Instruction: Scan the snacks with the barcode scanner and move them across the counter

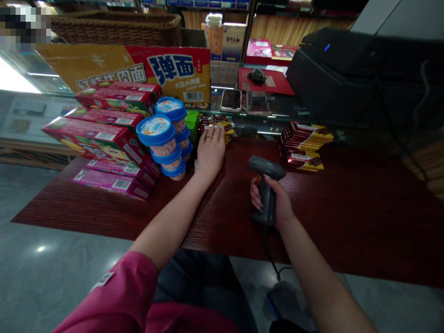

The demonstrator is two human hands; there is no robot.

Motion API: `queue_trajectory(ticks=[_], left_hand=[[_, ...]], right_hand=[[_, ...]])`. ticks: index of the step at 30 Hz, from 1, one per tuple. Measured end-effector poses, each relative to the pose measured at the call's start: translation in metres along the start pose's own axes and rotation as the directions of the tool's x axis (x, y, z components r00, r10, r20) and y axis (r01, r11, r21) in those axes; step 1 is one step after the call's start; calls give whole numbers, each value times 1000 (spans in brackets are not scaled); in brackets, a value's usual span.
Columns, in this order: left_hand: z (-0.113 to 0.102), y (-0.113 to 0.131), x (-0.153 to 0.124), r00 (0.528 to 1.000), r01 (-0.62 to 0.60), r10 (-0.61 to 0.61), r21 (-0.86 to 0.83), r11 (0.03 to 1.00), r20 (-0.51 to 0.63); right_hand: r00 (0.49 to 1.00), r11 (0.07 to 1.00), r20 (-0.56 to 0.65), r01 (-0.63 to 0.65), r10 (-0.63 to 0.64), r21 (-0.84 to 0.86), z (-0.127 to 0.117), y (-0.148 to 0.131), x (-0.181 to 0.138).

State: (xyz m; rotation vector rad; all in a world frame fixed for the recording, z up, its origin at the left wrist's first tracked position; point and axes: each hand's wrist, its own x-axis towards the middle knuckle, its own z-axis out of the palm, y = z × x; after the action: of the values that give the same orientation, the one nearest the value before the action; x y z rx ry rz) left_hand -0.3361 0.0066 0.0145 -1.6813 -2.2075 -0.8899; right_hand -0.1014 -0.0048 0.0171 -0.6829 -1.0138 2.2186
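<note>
My right hand (277, 199) is wrapped round the grip of a dark barcode scanner (267, 168), held above the wooden counter with its head tilted left. A cable hangs down from the handle. My left hand (211, 150) reaches forward, fingers stretched over a pile of small red and yellow snack packets (228, 132); its fingertips touch the pile, and the palm side is hidden. Just left of that hand stand stacked tubs with blue lids (157, 127), with green packs (192, 121) behind. To the right lies another stack of red and yellow packets (301, 145).
Red cartons (100, 138) and purple cartons (114, 180) are stacked on the counter (222, 222) at left. Behind them stand a large noodle carton (173, 74) and a wicker basket (118, 27). A phone (231, 100) and a mouse (256, 76) lie beyond; a black machine (333, 78) stands back right.
</note>
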Motion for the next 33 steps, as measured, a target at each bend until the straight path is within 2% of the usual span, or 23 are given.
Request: queue_trajectory(ticks=[3,5,9,12,15,18,21,25,29,33], left_hand=[[4,0,2,998,33,-34,16,999,52],[9,-8,6,998,10,-10,0,1000,64],[18,-26,10,997,-61,62,-49,997,36],[16,-26,7,997,-71,72,-63,995,0],[15,-4,-2,991,-137,136,-88,987,-17],[23,35,-15,952,-290,301,-146,946,59],[40,81,-23,883,-417,453,-238,877,124],[65,130,-18,844,-458,517,-314,832,139],[80,150,-5,814,-459,537,-319,829,222],[85,149,1,828,-430,507,-311,848,238]], right_hand=[[1000,1000,8,1,-1,22,-1,1,1],[1000,1000,17,-1,0,25,-1,1,1],[1000,1000,22,-6,6,21,-1,-1,1],[1000,1000,3,0,0,23,1,-1,1],[997,998,-50,54,-52,35,2,-1,0],[982,990,-136,135,-128,46,-5,-4,-4],[960,979,-208,201,-188,43,-22,-14,-15],[931,963,-271,266,-245,41,-55,-31,-40],[907,944,-300,325,-296,51,-83,-45,-57],[905,932,-273,356,-326,70,-93,-49,-60]])
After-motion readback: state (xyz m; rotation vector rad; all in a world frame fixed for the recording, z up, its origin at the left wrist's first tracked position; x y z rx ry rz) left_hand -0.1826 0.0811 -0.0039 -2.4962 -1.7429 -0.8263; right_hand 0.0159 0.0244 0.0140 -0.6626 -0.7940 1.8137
